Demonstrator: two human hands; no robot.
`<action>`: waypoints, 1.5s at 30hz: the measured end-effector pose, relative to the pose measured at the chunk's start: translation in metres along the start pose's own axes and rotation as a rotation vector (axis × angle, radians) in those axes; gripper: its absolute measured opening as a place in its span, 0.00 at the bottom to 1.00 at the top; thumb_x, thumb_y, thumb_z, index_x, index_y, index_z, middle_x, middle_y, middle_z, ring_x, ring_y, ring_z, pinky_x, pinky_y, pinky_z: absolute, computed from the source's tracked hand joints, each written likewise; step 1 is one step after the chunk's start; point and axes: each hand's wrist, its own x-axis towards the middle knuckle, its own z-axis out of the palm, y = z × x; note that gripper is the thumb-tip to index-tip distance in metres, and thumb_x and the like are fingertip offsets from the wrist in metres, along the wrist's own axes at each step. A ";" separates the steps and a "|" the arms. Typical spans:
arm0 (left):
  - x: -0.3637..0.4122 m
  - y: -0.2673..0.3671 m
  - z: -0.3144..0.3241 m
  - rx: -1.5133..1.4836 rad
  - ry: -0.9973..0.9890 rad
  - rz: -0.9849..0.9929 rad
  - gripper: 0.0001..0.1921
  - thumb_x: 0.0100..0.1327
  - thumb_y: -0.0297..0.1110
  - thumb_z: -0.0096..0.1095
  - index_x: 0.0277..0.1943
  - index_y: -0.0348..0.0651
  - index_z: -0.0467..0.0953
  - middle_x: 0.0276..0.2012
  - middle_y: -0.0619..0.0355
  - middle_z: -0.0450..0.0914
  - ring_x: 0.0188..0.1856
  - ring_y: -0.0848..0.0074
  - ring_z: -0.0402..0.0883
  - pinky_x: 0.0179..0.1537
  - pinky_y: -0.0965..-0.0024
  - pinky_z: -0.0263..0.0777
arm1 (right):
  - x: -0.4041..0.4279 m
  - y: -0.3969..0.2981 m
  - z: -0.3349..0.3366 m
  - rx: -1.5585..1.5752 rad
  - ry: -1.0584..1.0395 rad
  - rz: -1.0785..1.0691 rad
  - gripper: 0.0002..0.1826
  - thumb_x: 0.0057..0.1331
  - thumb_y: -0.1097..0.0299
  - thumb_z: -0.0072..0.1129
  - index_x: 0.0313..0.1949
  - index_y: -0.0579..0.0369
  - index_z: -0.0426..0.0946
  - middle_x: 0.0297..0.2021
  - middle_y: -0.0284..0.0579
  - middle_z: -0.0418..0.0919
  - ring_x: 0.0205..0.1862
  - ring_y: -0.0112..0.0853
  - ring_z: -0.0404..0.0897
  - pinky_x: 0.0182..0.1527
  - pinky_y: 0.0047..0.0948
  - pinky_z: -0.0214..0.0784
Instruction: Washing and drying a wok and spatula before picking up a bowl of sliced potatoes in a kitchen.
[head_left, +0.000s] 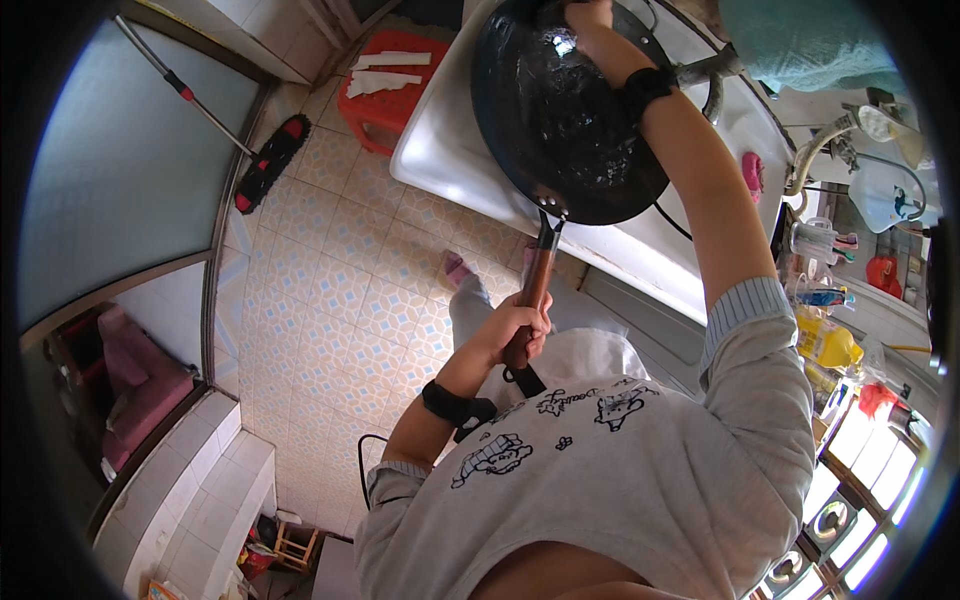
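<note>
A large black wok (547, 142) with wet, shiny inner walls is tilted over a white sink (435, 142). My left hand (521, 330) is wrapped around its brown wooden handle (537, 277), close to my body. Across the wok reaches my right arm, a black band at the wrist. My right hand (589, 19) is at the wok's far inner side, at the top edge of the view. Its fingers are partly cut off, so whether it holds anything is hidden.
A red plastic stool (382, 105) bearing white strips stands left of the sink. A broom (274, 161) leans by the frosted door. Right of the sink are a pink object (752, 176), a faucet (825, 142), cups and a yellow bottle (825, 339).
</note>
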 end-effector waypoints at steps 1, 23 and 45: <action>0.000 0.001 0.000 -0.004 0.007 -0.008 0.11 0.44 0.22 0.51 0.31 0.44 0.61 0.15 0.59 0.66 0.11 0.77 0.66 0.13 0.74 0.60 | -0.012 -0.004 0.005 -0.073 -0.035 -0.154 0.20 0.49 0.73 0.55 0.43 0.58 0.66 0.39 0.56 0.71 0.45 0.48 0.70 0.48 0.39 0.63; -0.002 0.002 0.002 0.019 -0.004 0.022 0.11 0.43 0.22 0.50 0.32 0.42 0.61 0.16 0.57 0.67 0.11 0.76 0.66 0.13 0.74 0.61 | -0.032 0.089 -0.134 -1.643 -0.673 -0.673 0.09 0.50 0.69 0.52 0.32 0.48 0.77 0.40 0.35 0.72 0.47 0.32 0.68 0.44 0.29 0.64; 0.003 0.002 -0.009 -0.006 -0.089 0.018 0.12 0.46 0.21 0.53 0.33 0.42 0.61 0.17 0.57 0.69 0.13 0.75 0.70 0.15 0.73 0.65 | -0.050 0.070 -0.123 -1.389 -0.952 -0.210 0.27 0.45 0.78 0.58 0.48 0.49 0.67 0.39 0.51 0.74 0.41 0.46 0.76 0.34 0.43 0.71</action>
